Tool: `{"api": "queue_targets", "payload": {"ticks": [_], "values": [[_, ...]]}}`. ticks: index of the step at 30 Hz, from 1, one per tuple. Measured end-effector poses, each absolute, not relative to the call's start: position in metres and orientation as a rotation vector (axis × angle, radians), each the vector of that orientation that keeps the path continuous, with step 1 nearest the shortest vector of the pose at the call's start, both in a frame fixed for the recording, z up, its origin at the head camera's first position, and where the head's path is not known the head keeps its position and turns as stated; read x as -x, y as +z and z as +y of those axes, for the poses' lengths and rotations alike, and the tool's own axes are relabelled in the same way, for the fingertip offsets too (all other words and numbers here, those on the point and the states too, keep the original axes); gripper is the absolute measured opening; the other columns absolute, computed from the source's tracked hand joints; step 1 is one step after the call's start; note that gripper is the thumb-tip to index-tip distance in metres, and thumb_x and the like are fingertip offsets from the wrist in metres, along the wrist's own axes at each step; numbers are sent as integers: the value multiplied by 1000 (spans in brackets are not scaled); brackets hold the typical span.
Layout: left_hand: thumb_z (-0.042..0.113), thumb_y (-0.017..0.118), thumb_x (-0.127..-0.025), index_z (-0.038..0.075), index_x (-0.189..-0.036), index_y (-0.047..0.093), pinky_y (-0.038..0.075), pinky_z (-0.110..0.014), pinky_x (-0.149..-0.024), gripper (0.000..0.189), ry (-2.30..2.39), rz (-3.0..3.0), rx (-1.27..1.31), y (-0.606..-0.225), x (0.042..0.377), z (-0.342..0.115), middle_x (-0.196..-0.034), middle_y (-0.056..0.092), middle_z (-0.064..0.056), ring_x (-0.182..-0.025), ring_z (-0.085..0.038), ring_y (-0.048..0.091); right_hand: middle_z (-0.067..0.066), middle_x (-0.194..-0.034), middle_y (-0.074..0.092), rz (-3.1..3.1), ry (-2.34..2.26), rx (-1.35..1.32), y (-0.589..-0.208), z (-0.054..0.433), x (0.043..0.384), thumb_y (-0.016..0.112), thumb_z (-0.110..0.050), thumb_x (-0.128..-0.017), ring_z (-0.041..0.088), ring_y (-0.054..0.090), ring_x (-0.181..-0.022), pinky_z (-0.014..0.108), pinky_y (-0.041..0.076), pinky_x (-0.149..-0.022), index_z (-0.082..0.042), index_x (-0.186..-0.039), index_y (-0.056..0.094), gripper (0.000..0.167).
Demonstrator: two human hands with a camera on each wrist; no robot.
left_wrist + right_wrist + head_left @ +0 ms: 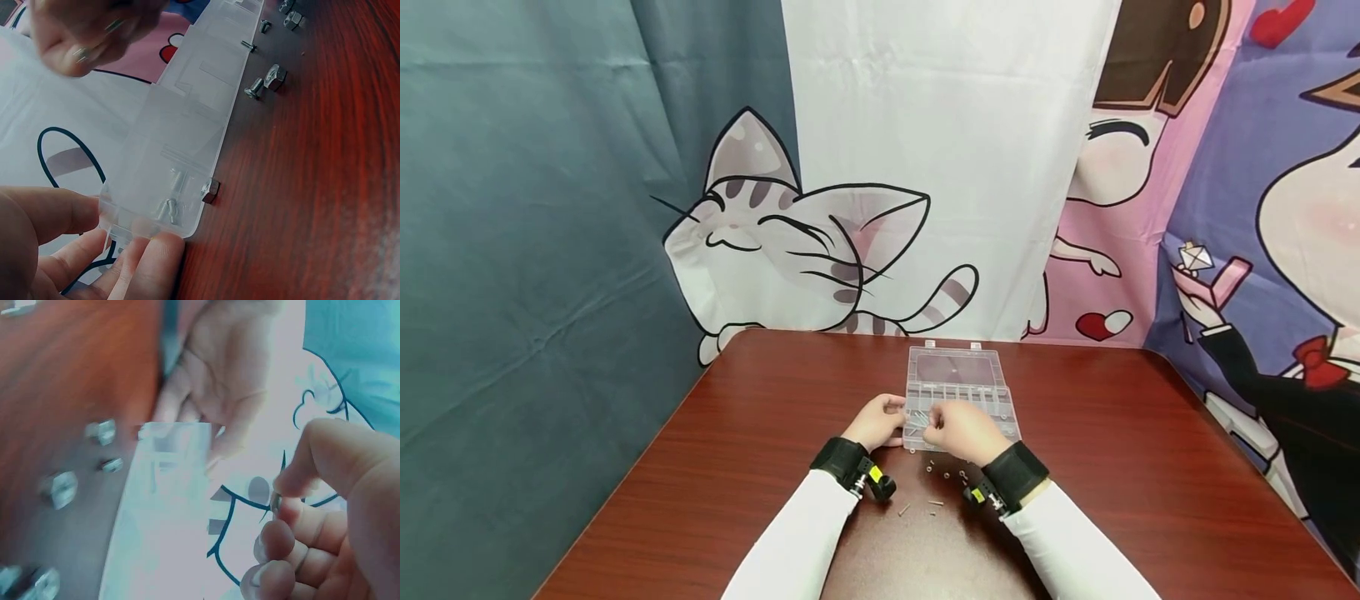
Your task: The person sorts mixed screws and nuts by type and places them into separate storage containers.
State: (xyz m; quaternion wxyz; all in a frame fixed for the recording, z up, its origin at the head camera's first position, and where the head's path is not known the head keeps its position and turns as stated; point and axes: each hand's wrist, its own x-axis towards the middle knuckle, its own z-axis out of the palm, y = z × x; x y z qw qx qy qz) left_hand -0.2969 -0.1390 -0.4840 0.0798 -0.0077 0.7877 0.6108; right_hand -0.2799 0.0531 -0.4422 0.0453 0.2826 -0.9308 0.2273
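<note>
A clear plastic compartment box [958, 394] lies on the table with its lid raised at the far side. My left hand [877, 422] holds its left end, the thumb on one side and the fingers around the near corner [150, 262]. Several screws [172, 203] lie inside the compartment by that corner. My right hand [967, 428] is over the box's near compartments. It pinches a small shiny metal piece [275, 501] between thumb and forefinger; I cannot tell whether this is a screw or a nut.
Loose nuts [275, 77] and short screws [254, 89] are scattered along the box's near side. One nut [210, 190] sits right at the box's near wall. Longer screws [936, 502] lie closer on the reddish wooden table [760, 433]. A printed curtain [880, 83] hangs behind.
</note>
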Motion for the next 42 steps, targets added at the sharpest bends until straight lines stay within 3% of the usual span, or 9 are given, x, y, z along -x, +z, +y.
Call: {"api": "queue_targets", "payload": {"ticks": [10,25,42], "values": [[6,59,-96,0,-133,53,60,-33,-67,38,1825,2361,29,-483,293,-136,-122,57,-19,-98,-24,64,-7,-60,50,-2896,829,-736,-446,38,292,67,-19,-79,12,44,-52,26,35,-49,-18,-66,55,18],[6,61,-95,-1,-132,53,61,-33,-66,38,1855,2335,33,-484,297,-137,-119,57,-18,-91,-21,62,-7,-62,53,-2909,750,-762,-459,38,301,68,-16,-80,12,47,-55,28,39,-53,-19,-69,58,15],[5,59,-96,-1,-133,53,60,-32,-66,38,1834,2353,33,-482,295,-138,-117,58,-17,-86,-20,63,-8,-62,54,-2894,820,-781,-454,38,296,70,-18,-88,11,49,-58,29,41,-53,-18,-75,62,16]]}}
